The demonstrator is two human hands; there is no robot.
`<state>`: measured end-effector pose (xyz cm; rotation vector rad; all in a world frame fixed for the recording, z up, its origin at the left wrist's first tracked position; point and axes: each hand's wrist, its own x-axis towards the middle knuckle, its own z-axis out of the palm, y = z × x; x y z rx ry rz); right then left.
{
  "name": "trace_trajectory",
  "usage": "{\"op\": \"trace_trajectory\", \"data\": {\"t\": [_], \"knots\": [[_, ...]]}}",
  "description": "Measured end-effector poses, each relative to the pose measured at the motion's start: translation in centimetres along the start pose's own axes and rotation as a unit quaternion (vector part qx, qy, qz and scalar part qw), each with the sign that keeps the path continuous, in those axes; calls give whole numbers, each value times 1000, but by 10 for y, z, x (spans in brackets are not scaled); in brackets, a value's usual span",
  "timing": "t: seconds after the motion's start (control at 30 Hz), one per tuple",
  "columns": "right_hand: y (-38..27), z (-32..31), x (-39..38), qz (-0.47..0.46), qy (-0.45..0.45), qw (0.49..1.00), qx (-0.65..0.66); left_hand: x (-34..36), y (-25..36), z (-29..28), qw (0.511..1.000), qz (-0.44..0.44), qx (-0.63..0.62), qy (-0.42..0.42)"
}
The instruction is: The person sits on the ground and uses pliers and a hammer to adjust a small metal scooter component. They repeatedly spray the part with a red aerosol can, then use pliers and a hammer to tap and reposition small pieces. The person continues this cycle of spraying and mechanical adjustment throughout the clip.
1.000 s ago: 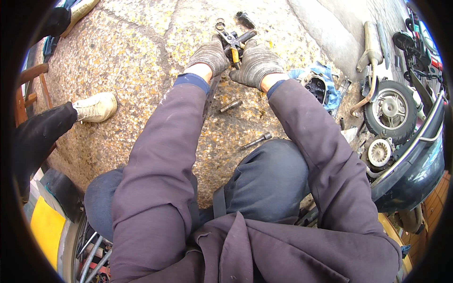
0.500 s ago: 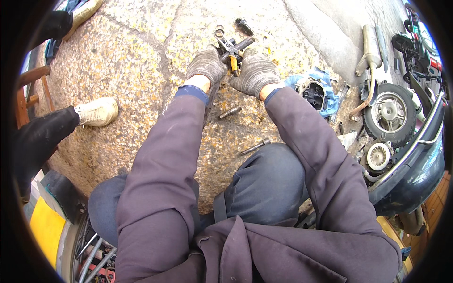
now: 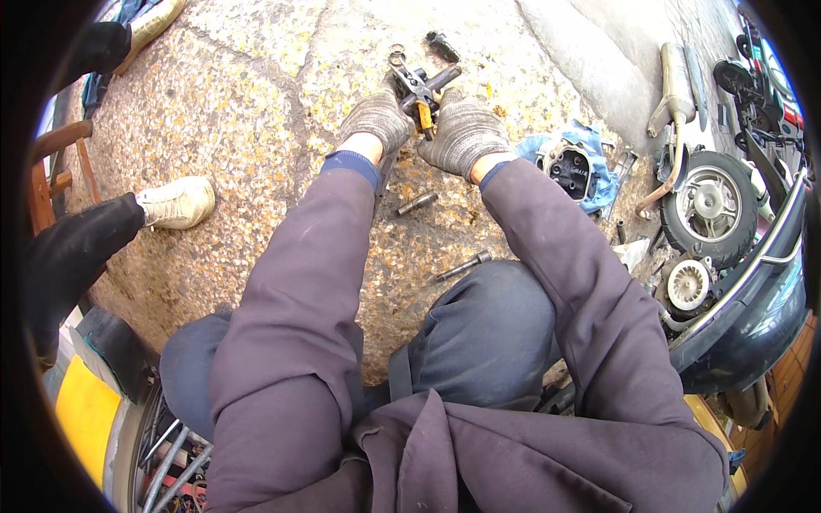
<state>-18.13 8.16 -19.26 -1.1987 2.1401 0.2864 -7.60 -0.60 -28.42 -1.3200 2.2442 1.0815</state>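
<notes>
Both my hands wear grey knitted gloves and meet above the stone ground at the top middle. My left hand (image 3: pixel 380 120) is closed around a dark metal part (image 3: pixel 445 79), whose round bar end sticks out to the right. Against it lies a pliers-like metal tool with a yellow grip (image 3: pixel 425 118), and my right hand (image 3: pixel 466 135) closes around its side; my fingers partly hide both. A metal ring (image 3: pixel 397 56) shows just beyond the left hand. Past the hands lies a black ribbed cylinder (image 3: pixel 442 47). Closer to me lies a short metal socket-like piece (image 3: pixel 417 203).
A metal rod (image 3: pixel 462 266) lies by my right knee. To the right are an engine casing (image 3: pixel 568 171) on blue cloth, an exhaust (image 3: pixel 676 85), a wheel (image 3: pixel 709 205), a fan (image 3: pixel 688 284) and dark scooter bodywork (image 3: pixel 744 316). Another person's shoe (image 3: pixel 178 203) stands at left.
Almost nothing differs. Both hands keep their grip on the metal pieces at the same spot, with only a very slight shift of the right hand.
</notes>
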Motion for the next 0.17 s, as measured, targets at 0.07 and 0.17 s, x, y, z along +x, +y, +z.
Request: {"op": "trace_trajectory", "data": {"t": [0.07, 0.17], "knots": [[1, 4, -1, 11, 34, 999, 16, -2, 2, -3, 1000, -1, -20, -20], [-1, 8, 2, 31, 33, 998, -32, -7, 6, -3, 999, 1, -22, -26]]}}
